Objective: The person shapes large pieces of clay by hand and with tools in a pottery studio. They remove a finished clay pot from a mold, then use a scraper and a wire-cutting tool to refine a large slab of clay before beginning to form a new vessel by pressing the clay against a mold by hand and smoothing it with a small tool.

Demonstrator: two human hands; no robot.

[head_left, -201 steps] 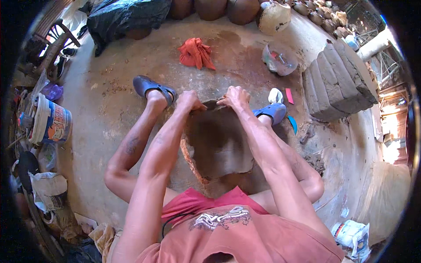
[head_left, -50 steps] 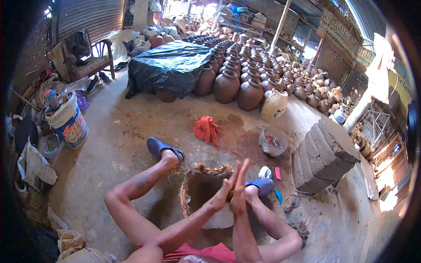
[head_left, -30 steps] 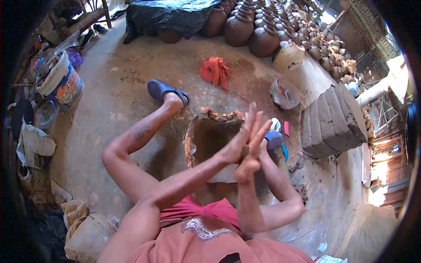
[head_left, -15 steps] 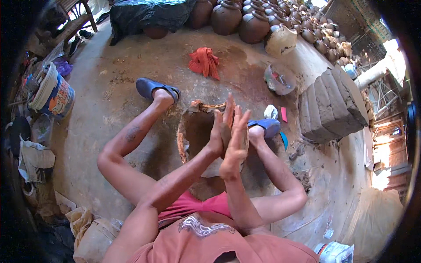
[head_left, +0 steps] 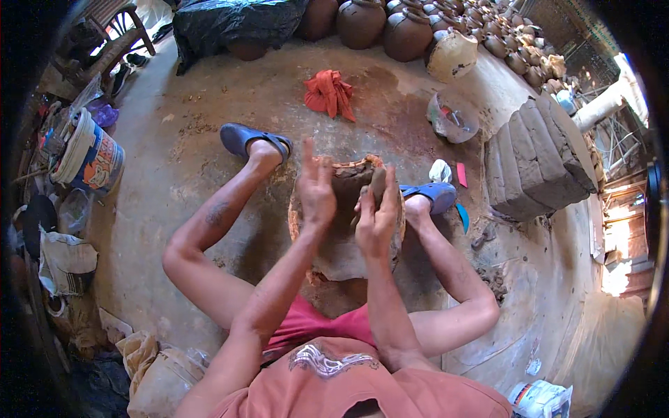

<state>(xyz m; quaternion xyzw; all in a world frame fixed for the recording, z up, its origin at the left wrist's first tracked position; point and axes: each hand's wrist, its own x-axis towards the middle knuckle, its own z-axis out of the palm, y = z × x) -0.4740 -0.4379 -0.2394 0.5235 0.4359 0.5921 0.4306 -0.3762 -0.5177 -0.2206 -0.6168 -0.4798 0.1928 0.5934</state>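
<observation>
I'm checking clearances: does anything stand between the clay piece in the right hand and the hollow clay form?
Nothing visible does. The right hand holds the clay piece over the hollow clay form; the open left hand is off to the left, not between.

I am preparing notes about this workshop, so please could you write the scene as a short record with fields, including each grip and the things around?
Left grip: bare hand, fingers extended, nothing visible in it
Right grip: bare hand, holds a grey-brown lump between thumb and fingers
Between the legs: hollow round form, partly hidden by the hands
Feet: blue clogs
Ahead: red cloth; brown pots further back
Right side: large grey block
Left side: white-and-blue bucket
</observation>
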